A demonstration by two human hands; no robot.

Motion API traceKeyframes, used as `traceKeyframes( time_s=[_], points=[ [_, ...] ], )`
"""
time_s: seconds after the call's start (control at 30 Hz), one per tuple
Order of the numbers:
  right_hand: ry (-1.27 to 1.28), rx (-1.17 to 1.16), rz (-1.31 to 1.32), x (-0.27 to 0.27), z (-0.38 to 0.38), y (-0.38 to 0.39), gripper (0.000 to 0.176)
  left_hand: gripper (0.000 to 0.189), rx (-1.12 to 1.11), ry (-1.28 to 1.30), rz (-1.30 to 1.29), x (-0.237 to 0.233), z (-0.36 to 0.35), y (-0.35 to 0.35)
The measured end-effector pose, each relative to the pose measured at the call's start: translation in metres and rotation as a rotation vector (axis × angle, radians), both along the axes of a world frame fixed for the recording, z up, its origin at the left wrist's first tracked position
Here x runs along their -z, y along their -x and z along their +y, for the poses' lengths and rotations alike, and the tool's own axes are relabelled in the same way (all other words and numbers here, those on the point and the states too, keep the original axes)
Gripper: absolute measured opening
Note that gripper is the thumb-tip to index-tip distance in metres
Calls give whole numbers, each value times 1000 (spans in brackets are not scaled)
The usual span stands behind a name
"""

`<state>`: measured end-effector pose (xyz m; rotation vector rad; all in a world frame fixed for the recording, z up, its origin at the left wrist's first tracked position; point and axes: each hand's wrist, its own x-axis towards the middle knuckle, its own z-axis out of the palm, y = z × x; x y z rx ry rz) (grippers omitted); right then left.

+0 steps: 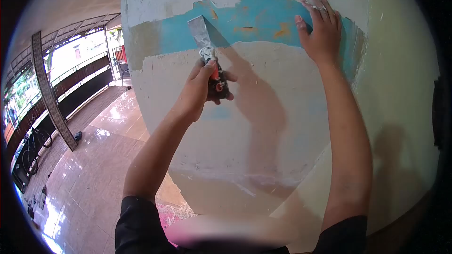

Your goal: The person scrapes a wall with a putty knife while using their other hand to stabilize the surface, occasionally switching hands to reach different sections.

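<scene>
Head view of a person's two bare hands at a curved, plastered wall point(245, 127). The left hand point(200, 87) is closed around the red and black handle of a broad, steel-bladed scraper point(206, 42). Its blade lies tilted against the wall at the lower left edge of a horizontal band of turquoise-blue paint point(256, 19). The right hand point(322, 28) is open, fingers spread and palm pressed flat on the right end of the same band, well apart from the blade. Below the band the wall shows a wide, pale beige field with no blue, apart from a faint bluish trace just right of the left hand. Above the band the coat is whitish and uneven. Judged from this, the lower field appears dealt with, and the blue band, flecked with orange, is the part left to work. Whether the blade is removing or covering paint cannot be told. At left are a glossy tiled floor point(94, 160), a leaning patterned plank point(49, 89) and a bicycle point(30, 148).
</scene>
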<state>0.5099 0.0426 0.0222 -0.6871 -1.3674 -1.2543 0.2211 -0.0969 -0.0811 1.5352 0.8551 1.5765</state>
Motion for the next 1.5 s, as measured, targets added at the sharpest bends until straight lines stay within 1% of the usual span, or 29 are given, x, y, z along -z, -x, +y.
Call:
traceKeyframes(
  time_s=[0.1, 0.17, 0.3, 0.4, 0.6, 0.87, 0.93, 1.03, 1.13, 1.27, 1.37, 1.43, 1.5],
  points=[
    [-5, 0, -3, 0, 2, -1, 43, 37, 8, 11, 6, -15, 4, -11],
    [-7, -7, -7, -1, 2, -2, 43, 37, 82, -4, -60, -23, 7, -14],
    [-12, -11, -8, -1, 3, -2, 43, 36, 142, -7, -111, -23, 17, -18],
    [-28, -5, -10, -1, 4, -3, 43, 36, 143, -43, -186, -26, 24, -14],
    [-45, -28, -19, -2, 6, -3, 43, 36, 137, -39, -236, -30, 22, -19],
    [-45, -22, -13, -2, 5, -4, 43, 35, 133, -57, -247, -32, 26, -19],
    [-43, -24, -12, 0, 2, -2, 39, 34, 130, -55, -243, -32, 27, -16],
    [-57, -49, -42, -3, 1, -3, 38, 34, 159, -76, -228, -33, 30, -14],
    [-80, -43, -41, -2, 0, -2, 38, 36, 145, -78, -251, -34, 28, -15],
    [-77, -27, -31, -2, -1, -1, 38, 40, 75, -41, -229, -27, 29, -12],
    [-67, -77, -50, -2, 5, -3, 38, 42, 47, 0, -191, -20, 23, -3],
    [-37, -56, -17, -2, 7, -4, 43, 42, 35, 25, -166, -14, 17, 5],
    [-36, -43, -13, -2, 7, -4, 43, 41, -83, 51, -109, -9, 12, 18]
  ],
)
